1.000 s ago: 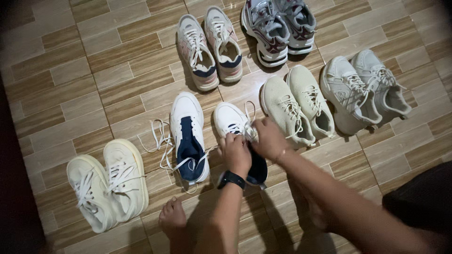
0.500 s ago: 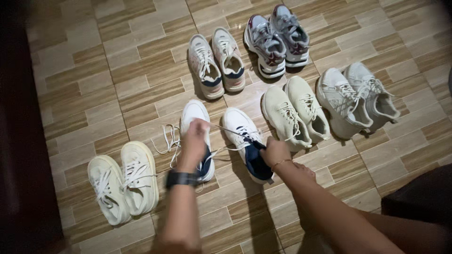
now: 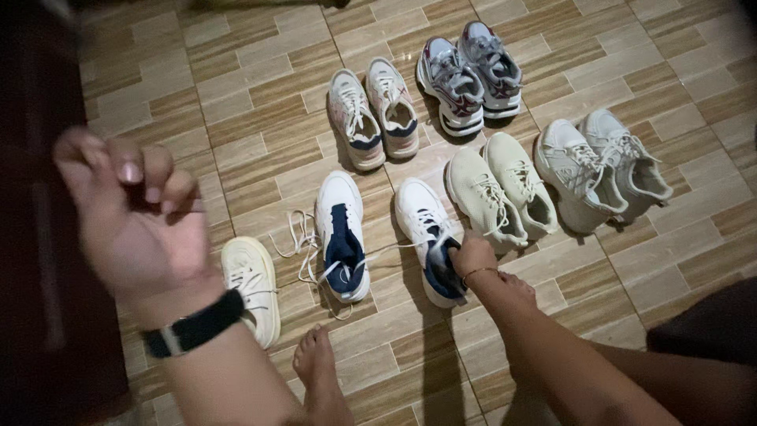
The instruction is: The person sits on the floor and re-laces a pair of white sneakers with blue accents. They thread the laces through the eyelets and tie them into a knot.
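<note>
My right hand [image 3: 473, 254] grips the opening of a white and navy sneaker [image 3: 419, 214] that lies on the tiled floor. Its mate [image 3: 339, 229] sits just to the left with loose white laces spread beside it. My left hand [image 3: 134, 209] is raised close to the camera at the left, with a black watch on the wrist and the fingers pinched together. A thin white lace [image 3: 394, 247] stretches from the held sneaker leftward over the mate, toward that hand.
Other pairs stand around: a cream shoe [image 3: 251, 284] at the left, a cream pair [image 3: 505, 193], a pale grey pair [image 3: 599, 166], a pink and navy pair [image 3: 374, 114], a grey and maroon pair [image 3: 469, 75]. My bare foot [image 3: 319, 371] rests near the front. Something dark [image 3: 31, 237] fills the left edge.
My left hand has left the sneaker and swung up and left toward the camera, drawing the lace out. The right hand stays on the sneaker. The view has shifted.
</note>
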